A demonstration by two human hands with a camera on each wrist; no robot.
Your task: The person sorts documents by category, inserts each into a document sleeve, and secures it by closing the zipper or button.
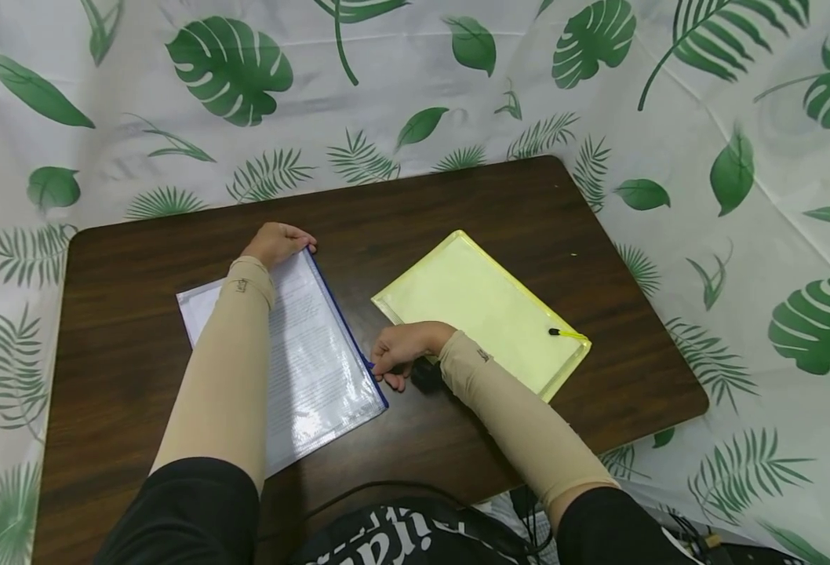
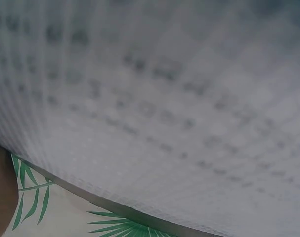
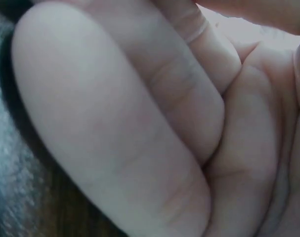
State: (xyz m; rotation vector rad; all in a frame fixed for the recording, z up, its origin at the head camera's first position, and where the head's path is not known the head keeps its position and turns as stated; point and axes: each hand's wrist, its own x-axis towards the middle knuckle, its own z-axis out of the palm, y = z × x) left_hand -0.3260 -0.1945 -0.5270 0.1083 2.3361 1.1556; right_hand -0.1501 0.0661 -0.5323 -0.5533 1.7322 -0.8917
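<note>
A clear mesh zip pouch (image 1: 309,337) with a blue zip edge lies tilted on the left half of the table, printed paper showing through it. My left hand (image 1: 277,243) grips its far right corner, beside the end of the blue edge. At the near end of that edge, my right hand (image 1: 408,349) pinches the small blue zip pull (image 1: 370,366). In the left wrist view the pouch (image 2: 154,108) fills most of the picture, its print blurred. Curled fingers (image 3: 115,123) fill the right wrist view and hide what they pinch.
A yellow zip pouch (image 1: 464,306) lies right of the clear one, partly behind my right forearm; its yellow pull has a black tip (image 1: 555,332). The brown table (image 1: 125,267) stands against a leaf-printed sheet (image 1: 387,94). Dark cables (image 1: 528,518) hang at the near edge.
</note>
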